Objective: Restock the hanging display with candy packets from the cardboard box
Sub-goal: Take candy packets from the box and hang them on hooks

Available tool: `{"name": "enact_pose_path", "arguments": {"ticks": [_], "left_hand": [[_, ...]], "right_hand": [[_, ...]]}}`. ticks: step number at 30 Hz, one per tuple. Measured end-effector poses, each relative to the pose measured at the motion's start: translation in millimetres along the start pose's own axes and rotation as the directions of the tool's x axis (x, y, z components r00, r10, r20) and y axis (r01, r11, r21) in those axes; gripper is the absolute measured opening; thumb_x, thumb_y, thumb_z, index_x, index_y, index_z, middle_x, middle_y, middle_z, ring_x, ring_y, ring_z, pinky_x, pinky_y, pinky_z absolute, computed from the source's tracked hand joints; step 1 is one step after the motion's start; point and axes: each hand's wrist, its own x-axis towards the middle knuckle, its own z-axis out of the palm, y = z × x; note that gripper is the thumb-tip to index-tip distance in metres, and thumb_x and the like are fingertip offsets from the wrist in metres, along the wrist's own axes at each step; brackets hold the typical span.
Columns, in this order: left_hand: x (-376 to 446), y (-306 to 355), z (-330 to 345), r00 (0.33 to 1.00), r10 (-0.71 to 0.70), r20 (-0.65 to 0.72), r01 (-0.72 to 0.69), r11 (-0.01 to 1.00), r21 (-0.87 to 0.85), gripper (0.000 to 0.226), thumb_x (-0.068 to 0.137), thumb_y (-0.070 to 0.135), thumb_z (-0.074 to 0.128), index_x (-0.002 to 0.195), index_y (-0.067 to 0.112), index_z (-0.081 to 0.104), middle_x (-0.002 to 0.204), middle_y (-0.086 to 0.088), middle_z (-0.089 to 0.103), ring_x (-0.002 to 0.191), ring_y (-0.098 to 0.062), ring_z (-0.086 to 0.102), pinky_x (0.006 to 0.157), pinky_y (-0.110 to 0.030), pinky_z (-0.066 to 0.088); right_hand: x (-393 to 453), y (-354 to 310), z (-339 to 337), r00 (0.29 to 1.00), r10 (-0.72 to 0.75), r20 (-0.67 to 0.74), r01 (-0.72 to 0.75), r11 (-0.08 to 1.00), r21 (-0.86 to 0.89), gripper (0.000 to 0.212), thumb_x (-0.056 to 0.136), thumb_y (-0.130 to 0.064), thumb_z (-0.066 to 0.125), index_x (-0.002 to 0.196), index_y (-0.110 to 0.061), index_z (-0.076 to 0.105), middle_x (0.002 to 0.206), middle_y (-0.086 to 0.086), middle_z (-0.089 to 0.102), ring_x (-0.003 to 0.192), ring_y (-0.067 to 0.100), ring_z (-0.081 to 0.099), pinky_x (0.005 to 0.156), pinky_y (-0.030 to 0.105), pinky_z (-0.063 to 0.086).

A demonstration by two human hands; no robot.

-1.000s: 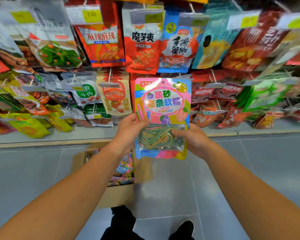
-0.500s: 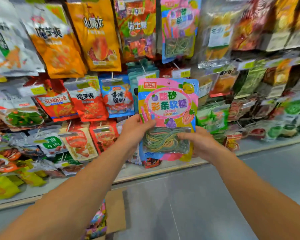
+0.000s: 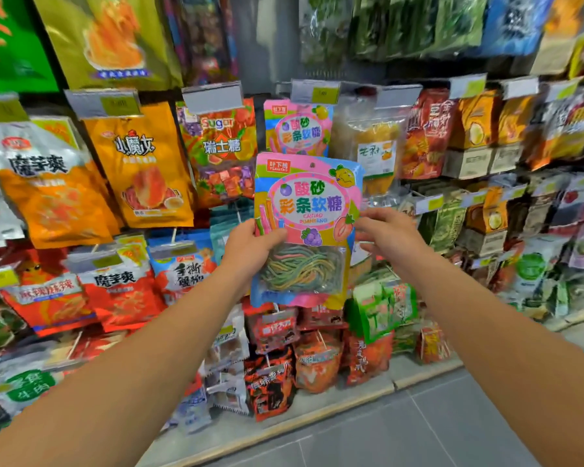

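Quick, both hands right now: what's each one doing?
Left hand: grips the candy packet at its left edge, thumb across the front.
Right hand: at the packet's right edge, fingers loosely curved; a grip cannot be told.
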Motion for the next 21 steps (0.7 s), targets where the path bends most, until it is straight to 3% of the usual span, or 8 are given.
{"name": "enact_pose_path", "arguments": {"ticks": [5,8,11,14,16,19,21], "left_hand": [[43.1,17.6,-3.7,0.998,0.054,-0.018,-0.054,0.999,0.006,0.015,0.092,0.02,0.067,0.104,0.013,0.068,0.103,-0.001,0.071,0.09,-0.017,0.068,0.073,-0.031,0.053],[62.8,24.6,-6.6,0.997,0.073,-0.038,-0.072,0.997,0.021,0.013,0.091,0.019,0.068,0.102,0.013,0.068,0.098,-0.002,0.071,0.087,-0.019,0.067,0.076,-0.037,0.054],[81.1,29.8,-9.2,0.995,0.099,-0.032,-0.098,0.994,0.049,0.015,0.091,0.019,0.068,0.104,0.012,0.067,0.099,-0.002,0.072,0.086,-0.018,0.068,0.077,-0.037,0.053],[95.3,34.5,-11.2,0.994,0.108,-0.022,-0.106,0.99,0.098,0.014,0.09,0.021,0.069,0.103,0.015,0.069,0.099,-0.002,0.074,0.089,-0.02,0.07,0.081,-0.041,0.055],[103.5,37.6,-10.2,0.99,0.128,-0.062,-0.119,0.984,0.133,0.008,0.087,0.019,0.072,0.095,0.016,0.07,0.091,-0.003,0.075,0.079,-0.018,0.07,0.077,-0.04,0.057],[113.1,41.7,-6.3,0.983,0.135,-0.127,-0.111,0.977,0.179,0.008,0.084,0.016,0.074,0.091,0.015,0.07,0.086,-0.002,0.075,0.069,-0.012,0.069,0.069,-0.034,0.057],[119.5,43.2,-3.2,0.984,0.107,-0.142,-0.079,0.979,0.19,0.012,0.082,0.016,0.076,0.093,0.013,0.071,0.086,-0.002,0.076,0.07,-0.013,0.069,0.068,-0.033,0.055]], "right_hand": [[48.7,-42.4,5.7,0.991,-0.104,-0.08,0.099,0.993,-0.062,0.017,0.088,-0.015,0.069,0.104,-0.011,0.065,0.087,0.006,0.066,0.079,0.019,0.063,0.076,0.039,0.055],[69.4,-65.1,8.3,0.987,-0.139,-0.075,0.138,0.99,-0.018,0.011,0.088,-0.008,0.066,0.098,-0.01,0.063,0.073,0.005,0.062,0.065,0.016,0.057,0.065,0.034,0.051],[94.1,-84.0,10.3,0.981,-0.183,-0.056,0.183,0.983,-0.012,0.011,0.09,-0.007,0.063,0.088,-0.018,0.06,0.075,0.002,0.061,0.061,0.011,0.057,0.058,0.027,0.047],[120.1,-96.5,11.3,0.978,-0.206,-0.03,0.206,0.978,-0.013,0.009,0.091,-0.012,0.064,0.09,-0.019,0.059,0.083,0.002,0.064,0.069,0.012,0.06,0.061,0.025,0.051],[138.6,-102.3,12.6,0.974,-0.226,-0.026,0.226,0.974,-0.007,0.01,0.089,-0.013,0.064,0.098,-0.017,0.059,0.092,0.004,0.065,0.074,0.015,0.063,0.066,0.029,0.054],[163.6,-108.7,13.1,0.967,-0.252,-0.043,0.252,0.968,-0.007,0.028,0.084,-0.018,0.068,0.108,-0.02,0.054,0.097,-0.003,0.063,0.081,0.018,0.066,0.082,0.04,0.056],[176.5,-115.8,10.5,0.969,-0.246,-0.03,0.245,0.969,-0.026,0.046,0.073,-0.03,0.069,0.115,-0.024,0.05,0.102,-0.007,0.061,0.095,0.022,0.068,0.09,0.046,0.055]]}}
